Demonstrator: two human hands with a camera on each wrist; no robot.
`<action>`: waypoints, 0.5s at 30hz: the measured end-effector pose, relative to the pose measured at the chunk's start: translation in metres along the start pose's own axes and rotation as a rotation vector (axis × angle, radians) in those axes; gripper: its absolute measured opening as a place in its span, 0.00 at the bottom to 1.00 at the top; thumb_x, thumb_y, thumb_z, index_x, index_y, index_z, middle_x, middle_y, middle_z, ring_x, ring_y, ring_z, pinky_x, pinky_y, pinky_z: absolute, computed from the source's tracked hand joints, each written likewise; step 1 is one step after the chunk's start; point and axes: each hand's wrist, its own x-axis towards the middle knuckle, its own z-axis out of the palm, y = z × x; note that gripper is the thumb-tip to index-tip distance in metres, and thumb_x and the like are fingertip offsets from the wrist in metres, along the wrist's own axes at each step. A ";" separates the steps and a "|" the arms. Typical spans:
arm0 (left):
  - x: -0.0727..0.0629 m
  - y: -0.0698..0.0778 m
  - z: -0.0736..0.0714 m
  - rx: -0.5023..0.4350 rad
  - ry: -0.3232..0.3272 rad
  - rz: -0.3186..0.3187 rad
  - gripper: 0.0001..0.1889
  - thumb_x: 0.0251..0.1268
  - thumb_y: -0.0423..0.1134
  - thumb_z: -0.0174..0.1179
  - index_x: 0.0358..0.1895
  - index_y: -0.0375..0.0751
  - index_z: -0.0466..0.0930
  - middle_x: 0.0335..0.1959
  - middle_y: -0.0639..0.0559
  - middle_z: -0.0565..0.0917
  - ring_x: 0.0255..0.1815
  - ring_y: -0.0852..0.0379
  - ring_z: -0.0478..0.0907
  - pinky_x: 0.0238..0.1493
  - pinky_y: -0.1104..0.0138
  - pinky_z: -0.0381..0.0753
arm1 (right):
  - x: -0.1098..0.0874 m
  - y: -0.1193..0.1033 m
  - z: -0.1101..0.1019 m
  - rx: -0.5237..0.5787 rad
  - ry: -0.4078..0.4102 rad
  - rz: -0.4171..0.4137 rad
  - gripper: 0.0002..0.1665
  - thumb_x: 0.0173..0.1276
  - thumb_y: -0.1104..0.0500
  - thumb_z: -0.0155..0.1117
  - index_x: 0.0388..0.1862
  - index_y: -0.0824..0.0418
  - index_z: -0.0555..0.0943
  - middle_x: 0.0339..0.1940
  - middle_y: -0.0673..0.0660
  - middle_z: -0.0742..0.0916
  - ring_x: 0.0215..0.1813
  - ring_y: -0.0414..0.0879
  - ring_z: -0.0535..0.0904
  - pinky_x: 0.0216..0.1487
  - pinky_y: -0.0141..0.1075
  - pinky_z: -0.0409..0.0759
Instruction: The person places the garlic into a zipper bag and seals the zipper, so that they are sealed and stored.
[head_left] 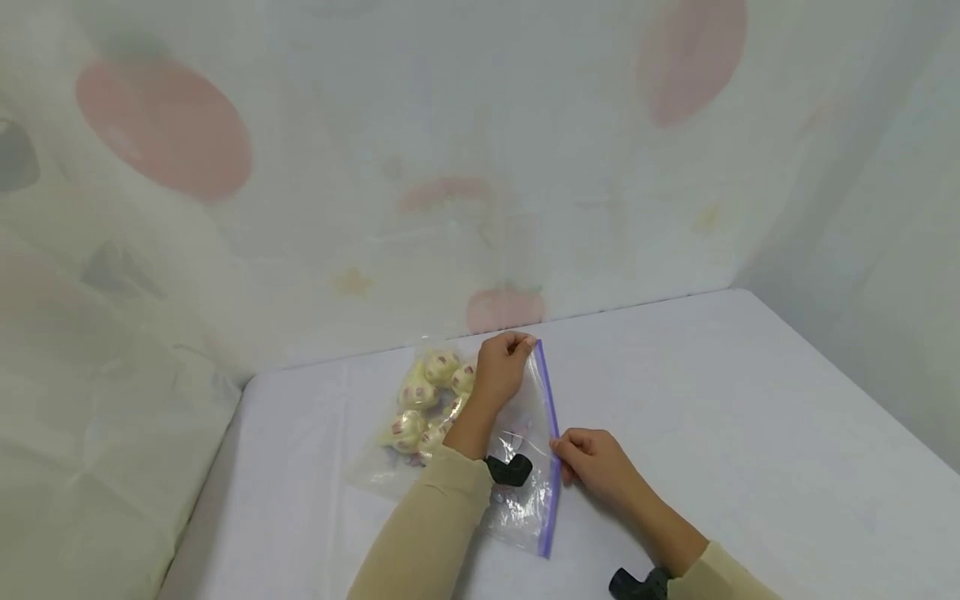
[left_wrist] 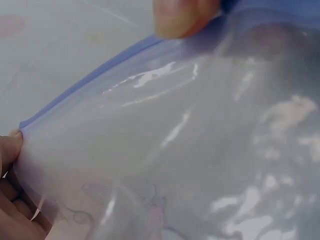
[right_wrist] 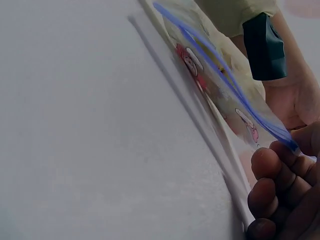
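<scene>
A clear zip bag (head_left: 525, 508) with a purple zip strip (head_left: 546, 387) lies on the white table, its strip edge facing right. Several pale yellow round pieces (head_left: 407, 431) with reddish marks sit inside, toward the left end. My left hand (head_left: 501, 371) reaches across the bag and pinches the strip's far corner. Between thumb and forefinger, my right hand (head_left: 596, 462) pinches the same strip around its middle. Close up, the left hand (left_wrist: 17, 185) grips the corner, the film stretching away from it. In the right wrist view, two purple lines (right_wrist: 210, 50) part along the mouth, beside the right hand (right_wrist: 290, 185).
The white table (head_left: 712, 417) extends to the right and in front of the bag. Behind it hangs a pale curtain (head_left: 450, 250) with faded fruit prints, with more cloth at both sides. Each wrist wears a dark camera mount (head_left: 510, 471).
</scene>
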 end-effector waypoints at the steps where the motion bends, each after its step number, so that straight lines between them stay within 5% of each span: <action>1: 0.001 0.000 -0.001 -0.004 0.004 0.007 0.12 0.72 0.45 0.58 0.41 0.39 0.85 0.31 0.53 0.79 0.31 0.60 0.72 0.33 0.69 0.73 | -0.001 0.000 0.000 -0.007 -0.005 -0.004 0.22 0.72 0.51 0.60 0.18 0.58 0.75 0.14 0.52 0.80 0.19 0.37 0.68 0.23 0.30 0.64; 15: 0.010 0.000 -0.015 -0.027 0.174 0.115 0.12 0.71 0.44 0.59 0.41 0.38 0.86 0.27 0.51 0.81 0.29 0.60 0.72 0.30 0.70 0.73 | -0.013 0.000 0.002 -0.165 -0.118 -0.129 0.22 0.72 0.51 0.59 0.16 0.51 0.75 0.12 0.44 0.80 0.18 0.32 0.64 0.19 0.28 0.61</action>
